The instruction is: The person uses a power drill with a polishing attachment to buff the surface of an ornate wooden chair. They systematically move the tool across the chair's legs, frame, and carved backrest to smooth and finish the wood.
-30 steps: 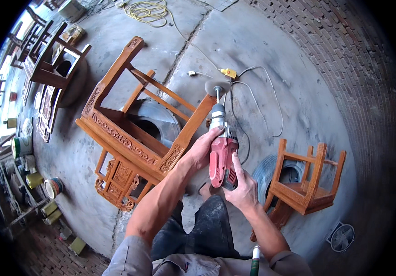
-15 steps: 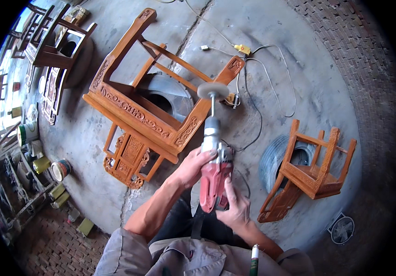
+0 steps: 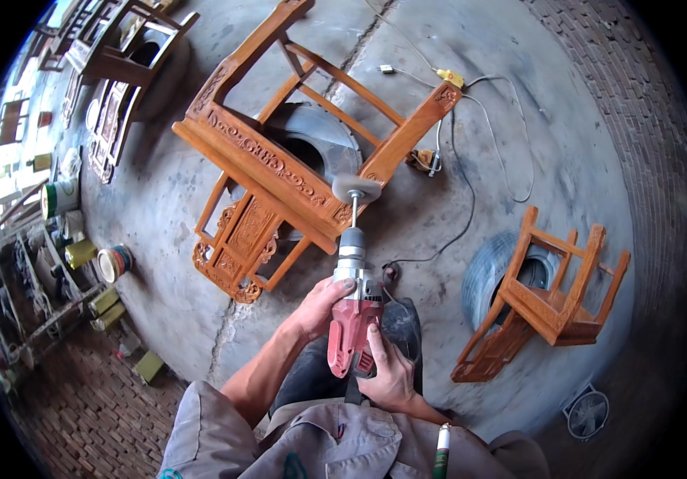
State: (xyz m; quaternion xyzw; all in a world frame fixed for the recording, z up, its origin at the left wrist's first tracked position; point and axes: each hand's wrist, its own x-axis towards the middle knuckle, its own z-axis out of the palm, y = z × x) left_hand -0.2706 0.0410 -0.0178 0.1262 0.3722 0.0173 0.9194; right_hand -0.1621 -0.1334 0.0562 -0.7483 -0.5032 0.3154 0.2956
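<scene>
i see both forearms forward, elbows bent. left hand [image 3: 322, 309] grips the silver front of the drill [image 3: 353, 315], thumb on top; right hand [image 3: 390, 375] is closed on its rear. drill: red and silver, before the torso, pointing away. its grey disc [image 3: 366, 188] overlaps the chair's [image 3: 257, 158] carved corner; contact: cannot tell. half a second ago, disc overlapped mid-leg.

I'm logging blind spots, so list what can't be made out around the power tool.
Head view, power tool: grip partly hidden by the right hand.
Head view, disc: surface blurred, perhaps by spinning.
Head view, tire under the large chair: partly hidden by it.
</scene>
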